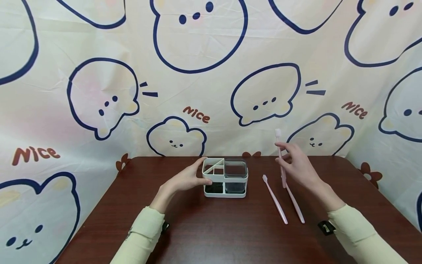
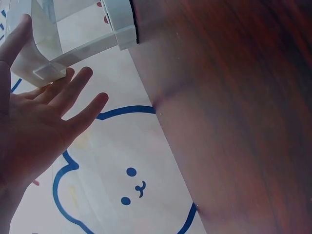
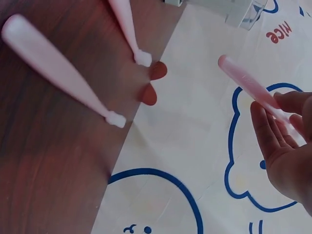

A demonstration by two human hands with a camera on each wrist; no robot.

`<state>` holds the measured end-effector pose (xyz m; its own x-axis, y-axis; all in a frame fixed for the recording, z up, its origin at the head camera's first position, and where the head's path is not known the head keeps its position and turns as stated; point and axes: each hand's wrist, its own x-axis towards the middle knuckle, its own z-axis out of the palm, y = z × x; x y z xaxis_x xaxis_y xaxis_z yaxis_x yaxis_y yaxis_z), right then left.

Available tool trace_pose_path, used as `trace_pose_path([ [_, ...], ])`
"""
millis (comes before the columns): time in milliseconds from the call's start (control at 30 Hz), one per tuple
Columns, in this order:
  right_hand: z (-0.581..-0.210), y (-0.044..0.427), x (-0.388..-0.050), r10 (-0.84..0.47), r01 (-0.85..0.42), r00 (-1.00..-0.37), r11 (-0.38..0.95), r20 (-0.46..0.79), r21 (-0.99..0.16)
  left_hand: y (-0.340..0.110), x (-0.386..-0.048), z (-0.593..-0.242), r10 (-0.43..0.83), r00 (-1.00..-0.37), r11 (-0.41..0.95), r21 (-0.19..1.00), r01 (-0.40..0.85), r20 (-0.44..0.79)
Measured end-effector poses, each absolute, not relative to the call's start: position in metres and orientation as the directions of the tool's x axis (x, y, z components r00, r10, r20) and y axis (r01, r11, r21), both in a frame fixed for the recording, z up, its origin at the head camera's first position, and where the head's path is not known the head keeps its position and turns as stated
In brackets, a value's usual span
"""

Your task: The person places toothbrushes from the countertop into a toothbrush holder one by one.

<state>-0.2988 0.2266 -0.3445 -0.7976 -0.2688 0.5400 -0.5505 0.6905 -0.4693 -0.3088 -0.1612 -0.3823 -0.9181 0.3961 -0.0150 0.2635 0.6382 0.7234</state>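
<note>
My left hand grips the left end of a white toothbrush holder, thumb at the front and fingers behind. Triangular and small square slots fill the holder's left top, and a clear cup sits in its right side. To the right, my right hand pinches a pink toothbrush by its handle above the table. It stands nearly upright, bristles up. Two more pink toothbrushes lie below that hand, a left one and a right one, heads pointing away from me.
A dark brown wooden table carries everything. Behind it and along both sides hangs a pale cloth printed with blue-outlined cartoon bears and the word "Nice". The cloth meets the table's far edge just behind the holder.
</note>
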Motion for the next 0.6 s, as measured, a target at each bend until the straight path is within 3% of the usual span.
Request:
trace_pose_path([
  [367,-0.330,0.197,-0.303,-0.275,-0.661,-0.667,0.646,0.692,-0.381,-0.161,-0.309,-0.383,0.388,-0.922,0.643,0.720,0.260,-0.013],
  [600,-0.321,0.176,-0.301,-0.269,-0.662,-0.675,0.633,0.687,-0.402,-0.160,-0.309,-0.383,0.385,-0.923,0.645,0.718,0.260,-0.013],
])
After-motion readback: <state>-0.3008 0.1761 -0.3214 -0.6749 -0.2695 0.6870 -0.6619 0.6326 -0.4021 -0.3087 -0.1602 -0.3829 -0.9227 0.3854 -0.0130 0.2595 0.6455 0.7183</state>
